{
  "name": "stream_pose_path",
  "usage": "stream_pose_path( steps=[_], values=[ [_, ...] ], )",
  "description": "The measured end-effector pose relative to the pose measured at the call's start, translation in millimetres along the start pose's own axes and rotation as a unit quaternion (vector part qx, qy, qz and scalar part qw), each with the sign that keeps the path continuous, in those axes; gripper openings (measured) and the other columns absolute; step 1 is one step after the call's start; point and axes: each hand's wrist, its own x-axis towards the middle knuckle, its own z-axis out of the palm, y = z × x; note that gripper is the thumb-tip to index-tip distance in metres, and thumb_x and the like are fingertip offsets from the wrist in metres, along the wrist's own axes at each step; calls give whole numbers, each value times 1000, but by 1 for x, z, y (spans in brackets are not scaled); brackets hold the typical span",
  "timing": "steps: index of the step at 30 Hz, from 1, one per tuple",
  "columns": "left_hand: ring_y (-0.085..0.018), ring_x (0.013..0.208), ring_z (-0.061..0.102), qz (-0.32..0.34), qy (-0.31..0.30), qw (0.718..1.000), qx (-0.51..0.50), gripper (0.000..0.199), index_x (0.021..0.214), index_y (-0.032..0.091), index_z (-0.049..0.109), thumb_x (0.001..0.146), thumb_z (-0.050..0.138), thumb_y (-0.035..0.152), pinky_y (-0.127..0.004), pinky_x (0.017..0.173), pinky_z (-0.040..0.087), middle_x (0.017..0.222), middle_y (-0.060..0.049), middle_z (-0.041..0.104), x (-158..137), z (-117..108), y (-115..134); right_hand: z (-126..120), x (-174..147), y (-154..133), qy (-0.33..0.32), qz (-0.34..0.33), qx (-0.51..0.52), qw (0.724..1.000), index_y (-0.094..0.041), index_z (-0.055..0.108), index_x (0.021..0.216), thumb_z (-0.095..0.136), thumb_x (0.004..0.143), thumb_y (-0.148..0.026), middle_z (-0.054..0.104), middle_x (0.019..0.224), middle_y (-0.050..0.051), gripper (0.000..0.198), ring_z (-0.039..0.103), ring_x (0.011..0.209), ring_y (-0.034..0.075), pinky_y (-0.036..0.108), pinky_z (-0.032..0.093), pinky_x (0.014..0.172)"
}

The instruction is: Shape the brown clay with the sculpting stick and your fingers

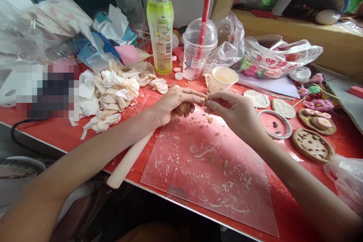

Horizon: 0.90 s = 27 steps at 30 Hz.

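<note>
My left hand (177,102) is over the far part of a clear plastic sheet, with its thumb and forefinger stretched to the right. Its other fingers are curled in and look brown and smeared. My right hand (229,106) pinches thumb against fingers right at the left fingertips, so the two hands meet. Whatever is between the fingertips is too small or hidden to name. Below them, the clear sheet (204,181) carries scattered clay crumbs and scrapings. A pale rolling pin (127,162) lies under my left forearm and sticks out past the table's front edge.
Crumpled tissues (113,90) lie on the left. At the back stand a green drink bottle (160,34), a plastic cup (195,56) with a red straw, and a paper cup (224,79). To the right are a ring (287,123), a brown clay disc (312,145) and a plastic bag (272,60).
</note>
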Motion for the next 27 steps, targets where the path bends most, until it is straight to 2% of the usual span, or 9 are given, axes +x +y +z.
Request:
stream_pose_path(
  steps=[17, 27],
  values=[
    [-3, 43, 47, -39, -19, 998, -40, 8, 72, 14, 68, 64, 67, 14, -15, 38, 29, 54, 2, 56, -4, 2, 4, 3, -2, -2, 27, -41, -63, 997, -20, 67, 84, 55, 84, -27, 66, 76, 4, 14, 62, 69, 16, 30, 50, 65],
    [-3, 43, 48, -23, -31, 998, -52, 5, 69, 14, 68, 65, 68, 14, -15, 39, 30, 56, 2, 58, -2, 0, 1, 5, -4, 1, 39, -50, -60, 996, -20, 67, 86, 52, 86, -29, 66, 78, 4, 17, 62, 70, 16, 30, 49, 65]
  ],
)
